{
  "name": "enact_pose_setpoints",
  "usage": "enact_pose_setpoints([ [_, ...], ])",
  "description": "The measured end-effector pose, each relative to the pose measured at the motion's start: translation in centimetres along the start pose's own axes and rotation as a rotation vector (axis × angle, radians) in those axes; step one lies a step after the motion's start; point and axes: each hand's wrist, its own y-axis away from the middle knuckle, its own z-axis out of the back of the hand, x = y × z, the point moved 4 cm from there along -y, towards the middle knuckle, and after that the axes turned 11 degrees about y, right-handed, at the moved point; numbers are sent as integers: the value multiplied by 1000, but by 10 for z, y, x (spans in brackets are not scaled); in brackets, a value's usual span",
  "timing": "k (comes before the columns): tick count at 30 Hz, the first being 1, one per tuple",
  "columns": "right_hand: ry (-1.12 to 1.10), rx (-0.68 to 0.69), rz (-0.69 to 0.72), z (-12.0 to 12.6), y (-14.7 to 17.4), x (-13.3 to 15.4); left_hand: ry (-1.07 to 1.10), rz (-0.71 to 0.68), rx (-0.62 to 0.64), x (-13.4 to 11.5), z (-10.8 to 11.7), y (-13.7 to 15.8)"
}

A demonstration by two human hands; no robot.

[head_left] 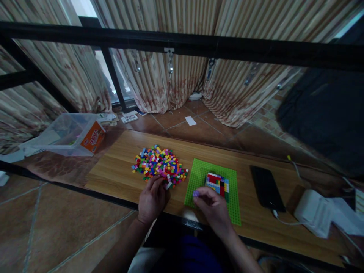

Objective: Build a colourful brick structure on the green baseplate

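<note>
A heap of small colourful toy bricks (160,163) is spread on the wooden board. At its near edge is my left hand (151,199), fingers curled down and together among the bricks; whatever lies at the fingertips is too small to make out. My right hand (213,208) pinches a purple toy brick (196,193) between thumb and forefinger, above the left part of a green studded baseplate (196,170). A multicoloured brick build (216,181) stands on that baseplate, partly covered by my right hand.
A black phone (265,187) with a white cable lies right of the baseplate, near a white box-shaped object (314,212). A clear plastic bin (71,136) with an orange label sits at the left. A dark metal rail (182,41) crosses in front of striped curtains.
</note>
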Motion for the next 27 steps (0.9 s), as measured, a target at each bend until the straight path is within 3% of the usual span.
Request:
enact_pose_setpoints([
  [7,109,-180,-42,51,6,-22,-36,-14,4,1,0,-1],
  [11,409,-332,52,74,-1,-25,-48,-25,-5,-1,0,-2],
  [17,780,-437,274,74,-12,-25,-69,-33,-16,1,-1,-1],
  [21,862,-481,280,76,-9,-30,-57,-33,-18,3,-1,0],
  [27,864,-430,253,82,-6,-32,-52,-23,-12,4,-2,-1],
])
